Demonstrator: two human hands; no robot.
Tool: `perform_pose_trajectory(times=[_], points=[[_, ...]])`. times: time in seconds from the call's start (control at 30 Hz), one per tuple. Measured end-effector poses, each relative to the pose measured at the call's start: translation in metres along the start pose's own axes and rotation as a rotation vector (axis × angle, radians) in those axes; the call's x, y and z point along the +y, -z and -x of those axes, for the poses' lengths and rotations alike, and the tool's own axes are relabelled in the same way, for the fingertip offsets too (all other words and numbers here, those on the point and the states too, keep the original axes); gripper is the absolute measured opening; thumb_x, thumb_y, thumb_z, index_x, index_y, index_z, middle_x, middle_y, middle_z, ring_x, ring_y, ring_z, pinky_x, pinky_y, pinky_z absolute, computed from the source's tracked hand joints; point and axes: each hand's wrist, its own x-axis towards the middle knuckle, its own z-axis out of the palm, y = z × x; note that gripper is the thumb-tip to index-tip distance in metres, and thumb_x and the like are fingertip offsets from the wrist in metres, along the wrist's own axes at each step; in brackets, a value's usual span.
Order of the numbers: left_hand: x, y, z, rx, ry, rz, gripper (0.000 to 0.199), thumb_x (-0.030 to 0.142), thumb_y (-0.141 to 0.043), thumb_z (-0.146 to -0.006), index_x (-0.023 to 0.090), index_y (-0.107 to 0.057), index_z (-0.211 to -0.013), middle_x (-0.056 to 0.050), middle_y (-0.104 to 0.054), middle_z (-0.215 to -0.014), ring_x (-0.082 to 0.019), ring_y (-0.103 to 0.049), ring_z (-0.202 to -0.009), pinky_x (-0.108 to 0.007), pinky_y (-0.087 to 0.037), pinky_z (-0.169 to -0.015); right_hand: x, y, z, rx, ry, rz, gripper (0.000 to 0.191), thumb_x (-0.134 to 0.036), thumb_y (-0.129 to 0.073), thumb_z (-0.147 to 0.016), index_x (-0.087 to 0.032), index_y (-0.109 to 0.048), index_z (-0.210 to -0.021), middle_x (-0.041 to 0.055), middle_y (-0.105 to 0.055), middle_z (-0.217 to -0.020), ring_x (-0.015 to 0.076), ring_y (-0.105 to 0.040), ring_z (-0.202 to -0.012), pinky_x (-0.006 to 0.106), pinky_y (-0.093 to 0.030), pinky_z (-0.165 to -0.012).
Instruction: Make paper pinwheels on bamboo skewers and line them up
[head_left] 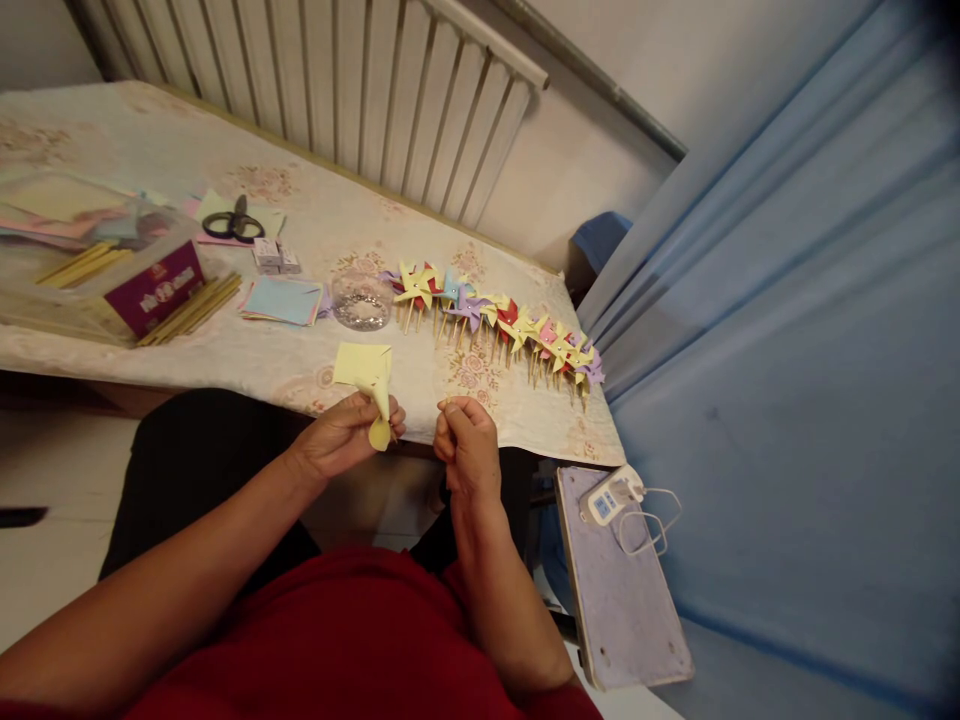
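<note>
My left hand (pixel 341 432) grips a partly folded piece of yellow paper (pixel 380 432), with a curled point hanging over the fingers. Just beyond it, at the table's front edge, is flat yellow paper (pixel 356 362) with a slit at one corner; I cannot tell whether the two are joined. My right hand (pixel 469 435) is held apart to the right, thumb and finger pinched together; anything between them is too small to make out. A round clear dish (pixel 362 304) of small shiny pieces sits beyond my left hand. Finished paper pinwheels (pixel 469 308) on sticks lie in a row at the right.
Left of the dish lie slit paper squares (pixel 281 300), small boxes (pixel 274 256) and black scissors (pixel 234 222). Wooden sticks (pixel 191 308) rest against a clear plastic bin (pixel 90 300). A white plug adapter with a cord (pixel 611 495) sits on a low stool (pixel 630 610). A blue curtain (pixel 787 350) hangs at right.
</note>
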Motion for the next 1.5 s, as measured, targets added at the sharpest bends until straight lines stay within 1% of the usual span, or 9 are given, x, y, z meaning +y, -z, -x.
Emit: perform_pose_trajectory(times=[0.2,0.5,0.73,0.97,1.07,1.2,1.33,1.5], points=[[0.001,-0.004,0.001,-0.031,0.000,-0.012,0.023,0.020,-0.088,-0.066,0.013,-0.068,-0.073,-0.003,-0.061,-0.067,-0.015,-0.060,-0.068,-0.026,-0.052,-0.065,-0.002,-0.001,0.002,0.013,-0.021,-0.015,0.018,-0.034,-0.066,-0.072,-0.020,-0.054,-0.074,-0.0123,-0.046,-0.048,0.0020,-0.023,-0.033,0.019,-0.013,-0.034],[0.001,-0.003,0.001,-0.055,-0.012,-0.041,0.023,0.021,-0.089,-0.066,0.013,-0.068,-0.073,-0.002,-0.062,-0.067,-0.013,-0.060,-0.067,-0.025,-0.053,-0.065,-0.003,-0.001,0.003,0.006,-0.020,-0.061,0.020,-0.036,-0.066,-0.072,-0.020,-0.056,-0.078,-0.0120,-0.048,-0.049,0.0014,-0.023,-0.033,0.019,-0.011,-0.036],[0.001,-0.003,0.001,-0.051,-0.014,-0.040,0.025,0.023,-0.090,-0.064,0.014,-0.070,-0.075,-0.003,-0.062,-0.068,-0.014,-0.061,-0.067,-0.025,-0.053,-0.064,-0.002,0.000,0.001,0.020,-0.033,-0.064,0.019,-0.033,-0.066,-0.069,-0.019,-0.058,-0.079,-0.0118,-0.049,-0.049,0.0007,-0.023,-0.034,0.018,-0.011,-0.037],[0.001,-0.005,0.001,-0.039,-0.008,-0.029,0.024,0.022,-0.091,-0.063,0.013,-0.070,-0.074,-0.003,-0.063,-0.067,-0.013,-0.061,-0.066,-0.024,-0.054,-0.064,0.002,0.005,-0.002,0.046,-0.001,-0.066,0.020,-0.025,-0.065,-0.066,-0.017,-0.060,-0.084,-0.0098,-0.053,-0.055,0.0007,-0.027,-0.037,0.018,-0.014,-0.040],[0.001,-0.007,0.001,-0.032,-0.015,-0.026,0.025,0.021,-0.091,-0.063,0.013,-0.070,-0.073,-0.002,-0.062,-0.066,-0.013,-0.061,-0.066,-0.024,-0.054,-0.064,0.004,0.006,-0.003,0.063,0.005,-0.071,0.022,-0.025,-0.068,-0.064,-0.016,-0.061,-0.084,-0.0085,-0.055,-0.058,0.0010,-0.031,-0.039,0.018,-0.016,-0.040],[0.001,-0.008,0.002,-0.047,-0.013,-0.025,0.024,0.020,-0.090,-0.063,0.013,-0.069,-0.072,-0.002,-0.062,-0.065,-0.013,-0.060,-0.066,-0.024,-0.054,-0.064,0.007,0.007,-0.006,0.104,0.006,-0.062,0.023,-0.024,-0.069,-0.063,-0.016,-0.064,-0.084,-0.0084,-0.053,-0.056,0.0031,-0.037,-0.042,0.018,-0.021,-0.040],[0.002,-0.007,0.002,-0.049,-0.011,-0.031,0.024,0.021,-0.090,-0.064,0.013,-0.069,-0.072,-0.002,-0.061,-0.066,-0.013,-0.059,-0.066,-0.024,-0.053,-0.063,0.009,0.007,-0.007,0.111,-0.002,-0.032,0.026,-0.028,-0.068,-0.064,-0.016,-0.067,-0.087,-0.0071,-0.056,-0.055,0.0051,-0.040,-0.042,0.019,-0.026,-0.040],[0.002,-0.008,0.002,-0.051,-0.015,-0.034,0.024,0.022,-0.090,-0.064,0.014,-0.069,-0.072,-0.002,-0.060,-0.065,-0.013,-0.059,-0.066,-0.024,-0.053,-0.063,0.006,0.008,-0.006,0.086,-0.024,0.002,0.025,-0.028,-0.066,-0.066,-0.016,-0.067,-0.087,-0.0080,-0.055,-0.053,0.0044,-0.035,-0.041,0.018,-0.020,-0.039]])
